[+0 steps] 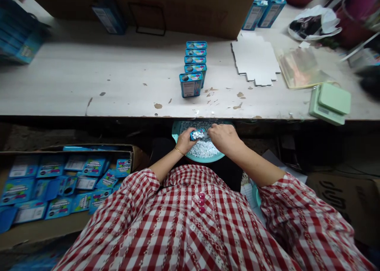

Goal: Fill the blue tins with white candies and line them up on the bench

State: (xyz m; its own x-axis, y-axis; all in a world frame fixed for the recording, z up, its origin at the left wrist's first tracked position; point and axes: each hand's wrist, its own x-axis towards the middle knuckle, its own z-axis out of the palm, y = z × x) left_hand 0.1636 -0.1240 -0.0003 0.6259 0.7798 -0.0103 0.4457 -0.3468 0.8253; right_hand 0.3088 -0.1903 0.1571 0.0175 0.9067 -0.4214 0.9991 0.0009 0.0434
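Observation:
My left hand (185,142) is closed around a small blue candy box (193,136), whose open top is heaped with white candies (198,134). Just to its right, my right hand (223,137) is curled closed with the knuckles up; whatever is in its fingers is hidden. Both hands are over a turquoise basin (208,159) on my lap, which holds many loose white candies (204,149). On the table beyond, several closed blue boxes (191,86) of the same kind stand upright in a row.
A carton (68,233) of flat blue boxes stands at the left. On the table (130,88) are white cardboard (255,59), clear plastic bags (304,67), a green scale (332,100) and filled open boxes (270,13). A large brown carton (178,9) stands at the back.

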